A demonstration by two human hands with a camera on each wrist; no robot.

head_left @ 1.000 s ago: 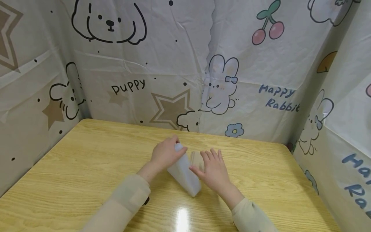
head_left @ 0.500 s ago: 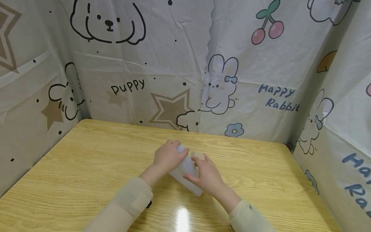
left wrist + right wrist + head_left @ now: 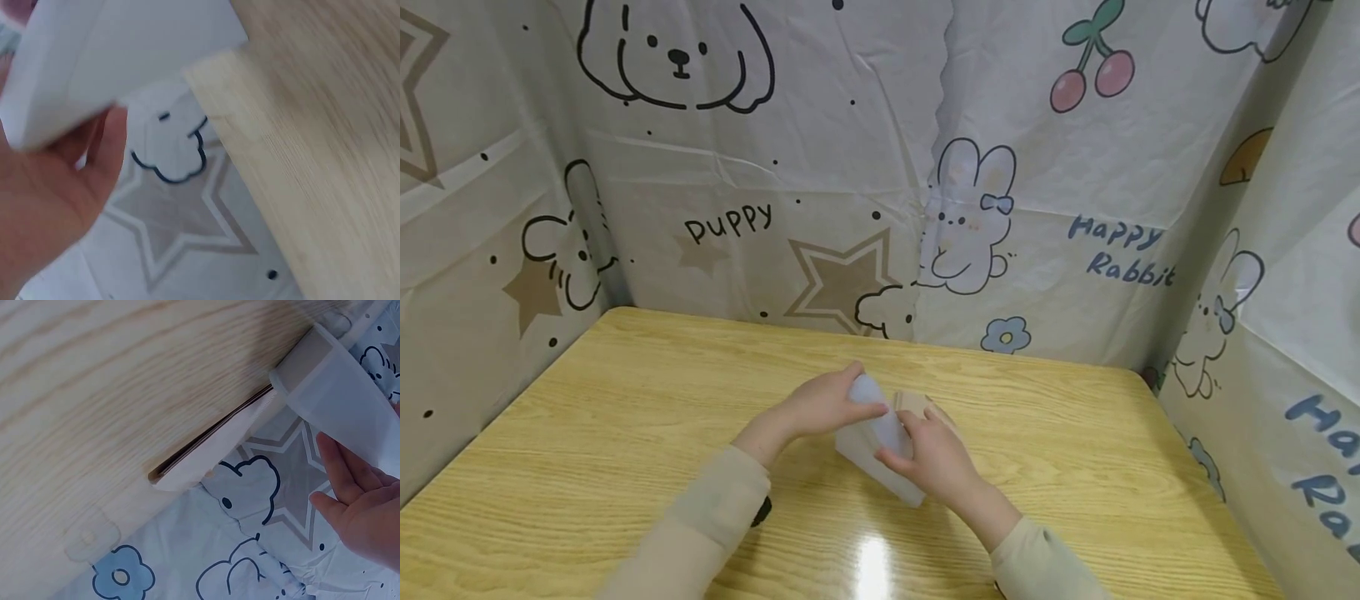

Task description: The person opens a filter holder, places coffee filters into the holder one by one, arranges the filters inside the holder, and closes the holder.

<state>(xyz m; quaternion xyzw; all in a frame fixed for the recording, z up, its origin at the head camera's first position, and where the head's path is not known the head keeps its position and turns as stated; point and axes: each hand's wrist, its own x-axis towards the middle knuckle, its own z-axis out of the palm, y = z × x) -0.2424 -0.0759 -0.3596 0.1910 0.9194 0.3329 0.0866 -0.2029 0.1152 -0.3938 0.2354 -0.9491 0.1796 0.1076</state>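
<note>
A translucent white plastic box (image 3: 876,475) stands on its edge, tilted, near the middle of the table. My left hand (image 3: 820,406) holds its far upper end, with the thumb on the near side; in the left wrist view its fingers curl against the box (image 3: 131,50). My right hand (image 3: 942,458) grips the box's right side, thumb spread toward the left. The right wrist view shows fingertips (image 3: 328,447) against the edge of the box (image 3: 344,394). Beside the box lies a flat beige piece (image 3: 912,402) with a dark edge; its kind is unclear, and my right hand partly hides it.
The wooden table (image 3: 647,417) ends at a printed white cloth (image 3: 820,150) hung along the back and both sides. A black object (image 3: 762,511) shows beneath my left wrist. Light reflects off the near part of the tabletop.
My right hand has moved left from above the beige piece onto the box. My left hand has shifted its hold at the far end, the wrist swinging slightly left. The box is turned slightly.
</note>
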